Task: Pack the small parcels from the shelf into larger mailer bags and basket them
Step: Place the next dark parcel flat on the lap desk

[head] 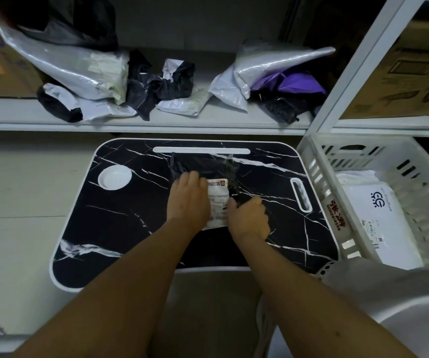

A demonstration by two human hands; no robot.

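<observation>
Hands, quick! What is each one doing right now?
Left hand: fingers flat, pressing the labelled small parcel.
Right hand: curled, gripping the black mailer bag.

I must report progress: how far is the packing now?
Done: one white bag lies in the basket. In hand: both hands, left and right, work a labelled parcel and black mailer on the tray. Left: several parcels on the shelf.

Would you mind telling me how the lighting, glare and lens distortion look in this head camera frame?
Head view: dim, soft light; the silver mailer bags on the shelf show bright glare; the wide lens bows the shelf edge and the lap desk; the black mailer bag nearly vanishes against the dark marble; the label on the small parcel is too blurred to read.
</observation>
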